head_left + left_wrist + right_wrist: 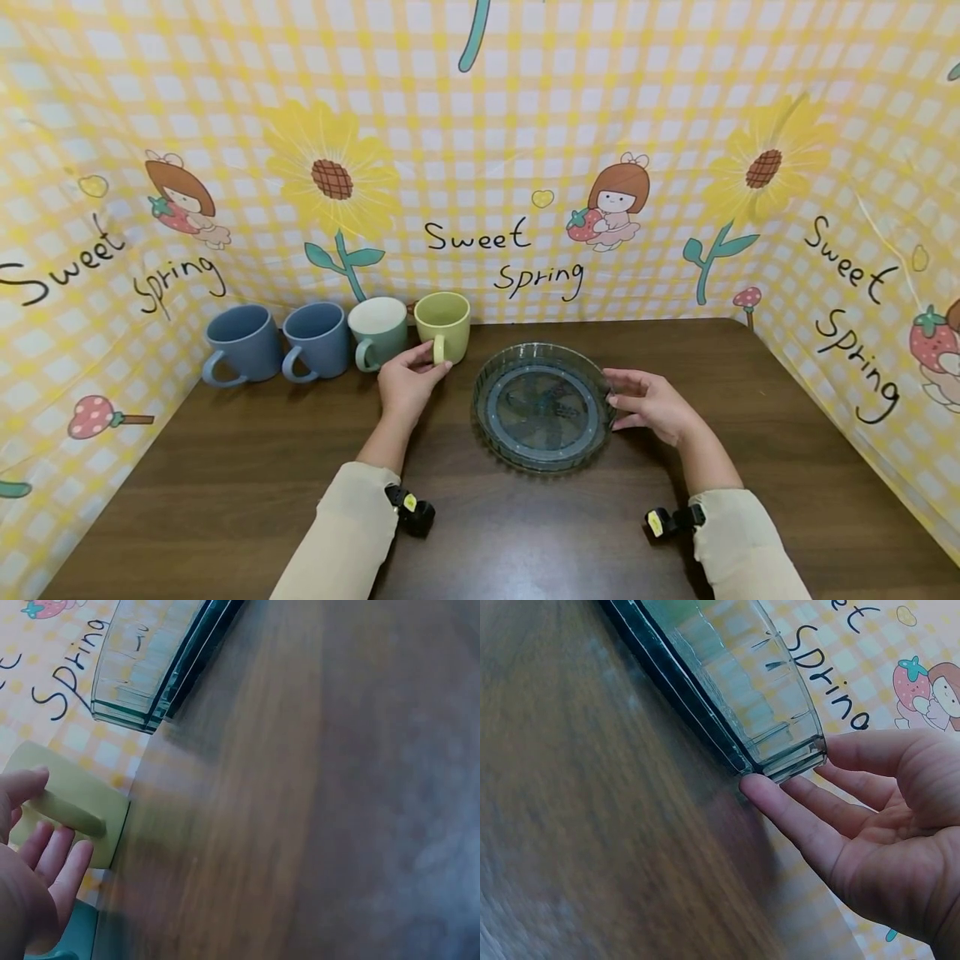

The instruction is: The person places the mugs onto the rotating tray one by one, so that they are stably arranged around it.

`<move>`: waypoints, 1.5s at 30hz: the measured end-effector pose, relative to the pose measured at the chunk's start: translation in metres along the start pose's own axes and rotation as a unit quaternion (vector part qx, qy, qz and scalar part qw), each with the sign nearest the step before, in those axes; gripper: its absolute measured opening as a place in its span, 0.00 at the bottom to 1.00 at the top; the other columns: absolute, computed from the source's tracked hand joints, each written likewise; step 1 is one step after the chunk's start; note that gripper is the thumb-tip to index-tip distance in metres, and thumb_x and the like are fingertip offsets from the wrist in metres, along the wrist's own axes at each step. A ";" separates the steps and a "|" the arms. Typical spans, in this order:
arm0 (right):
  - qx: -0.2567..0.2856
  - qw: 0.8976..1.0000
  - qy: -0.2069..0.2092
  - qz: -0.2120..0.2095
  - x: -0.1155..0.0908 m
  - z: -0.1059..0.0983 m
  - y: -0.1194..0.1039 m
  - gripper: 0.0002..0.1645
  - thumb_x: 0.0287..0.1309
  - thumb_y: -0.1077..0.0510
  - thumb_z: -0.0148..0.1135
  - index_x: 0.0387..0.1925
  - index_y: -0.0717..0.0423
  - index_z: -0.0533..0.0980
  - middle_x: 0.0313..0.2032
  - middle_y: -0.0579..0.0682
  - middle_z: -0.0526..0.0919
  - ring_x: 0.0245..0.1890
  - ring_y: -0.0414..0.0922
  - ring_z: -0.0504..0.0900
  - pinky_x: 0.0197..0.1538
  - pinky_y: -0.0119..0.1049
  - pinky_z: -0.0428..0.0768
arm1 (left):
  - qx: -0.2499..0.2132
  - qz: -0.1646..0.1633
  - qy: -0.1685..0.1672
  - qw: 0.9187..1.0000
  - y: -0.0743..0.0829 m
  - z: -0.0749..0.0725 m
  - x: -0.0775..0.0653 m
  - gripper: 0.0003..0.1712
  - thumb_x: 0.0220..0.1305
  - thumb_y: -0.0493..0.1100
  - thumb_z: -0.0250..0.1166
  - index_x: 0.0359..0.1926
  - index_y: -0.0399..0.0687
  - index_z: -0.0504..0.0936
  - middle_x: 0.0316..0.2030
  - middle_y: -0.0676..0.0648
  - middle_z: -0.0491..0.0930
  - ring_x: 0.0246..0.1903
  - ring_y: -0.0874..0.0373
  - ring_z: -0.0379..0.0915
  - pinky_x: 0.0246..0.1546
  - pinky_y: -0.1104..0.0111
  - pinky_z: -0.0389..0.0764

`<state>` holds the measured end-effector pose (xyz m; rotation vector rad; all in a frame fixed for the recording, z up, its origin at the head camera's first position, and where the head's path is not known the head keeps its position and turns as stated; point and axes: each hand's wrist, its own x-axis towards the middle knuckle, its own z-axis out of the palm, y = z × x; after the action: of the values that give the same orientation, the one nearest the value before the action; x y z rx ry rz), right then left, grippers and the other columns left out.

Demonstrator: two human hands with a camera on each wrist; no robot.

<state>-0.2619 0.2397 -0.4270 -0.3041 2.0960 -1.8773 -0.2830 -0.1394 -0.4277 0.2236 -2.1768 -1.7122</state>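
At the back of the table my left hand (pixel 408 387) has its thumb and fingers on either side of the handle of a yellow-green mug (pixel 447 321), pinching it. That mug stands upright, handle toward me; the left wrist view shows its handle (pixel 71 814) between thumb and fingers. To its right is a round, see-through glass dish (pixel 543 446) with a ribbed wall. My right hand (pixel 651 407) touches the dish's right side with extended fingers. Seen from the right wrist, the thumb (pixel 780 806) lies at the base edge and the forefinger at the rim.
Left of the yellow-green mug a green mug with a pale inside (pixel 382 333) and two blue mugs (pixel 318 342) form a row along the back. A checked cloth (pixel 480 192) hangs behind and on both sides of the brown wooden table (pixel 247 500).
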 end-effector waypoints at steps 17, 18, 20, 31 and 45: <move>0.000 1.000 -0.002 0.006 0.001 0.000 -0.002 0.35 0.66 0.69 0.55 0.71 0.69 0.55 0.69 0.71 0.55 0.64 0.63 0.64 0.43 0.48 0.86 | -0.071 -0.043 0.009 0.996 -0.006 -0.017 0.008 0.20 0.58 0.35 0.70 0.54 0.42 0.83 0.46 0.37 0.82 0.34 0.63 0.76 0.28 0.79 0.80; 0.001 1.000 -0.001 0.007 0.001 0.000 -0.002 0.35 0.66 0.69 0.55 0.71 0.69 0.56 0.69 0.71 0.55 0.64 0.64 0.63 0.43 0.48 0.86 | -0.074 -0.048 0.008 0.996 -0.006 -0.017 0.008 0.20 0.59 0.36 0.71 0.54 0.41 0.83 0.46 0.37 0.82 0.34 0.64 0.76 0.28 0.77 0.81; 0.002 1.000 0.001 0.006 0.001 -0.001 -0.002 0.35 0.66 0.69 0.55 0.71 0.69 0.56 0.70 0.71 0.55 0.65 0.64 0.62 0.44 0.48 0.86 | -0.084 -0.058 0.002 0.995 -0.004 -0.017 0.009 0.21 0.58 0.37 0.72 0.54 0.41 0.83 0.47 0.38 0.82 0.33 0.65 0.77 0.31 0.73 0.84; 0.002 1.000 0.002 0.001 0.001 -0.003 -0.002 0.36 0.66 0.67 0.57 0.71 0.68 0.56 0.70 0.70 0.55 0.64 0.64 0.63 0.43 0.47 0.86 | -0.185 -0.099 0.007 0.978 0.001 -0.013 0.015 0.21 0.59 0.29 0.69 0.55 0.36 0.82 0.46 0.37 0.79 0.32 0.64 0.82 0.42 0.63 0.85; 0.008 1.000 0.008 0.012 0.001 -0.002 0.003 0.34 0.66 0.68 0.56 0.71 0.67 0.57 0.69 0.69 0.57 0.63 0.61 0.66 0.43 0.48 0.86 | -0.216 -0.100 0.040 0.970 -0.010 -0.017 0.010 0.19 0.56 0.29 0.71 0.50 0.33 0.83 0.38 0.42 0.80 0.31 0.61 0.83 0.37 0.66 0.86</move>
<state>-0.2636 0.2413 -0.4296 -0.2610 2.0854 -1.8872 -0.2868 -0.1604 -0.4320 0.3982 -1.7173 -2.1956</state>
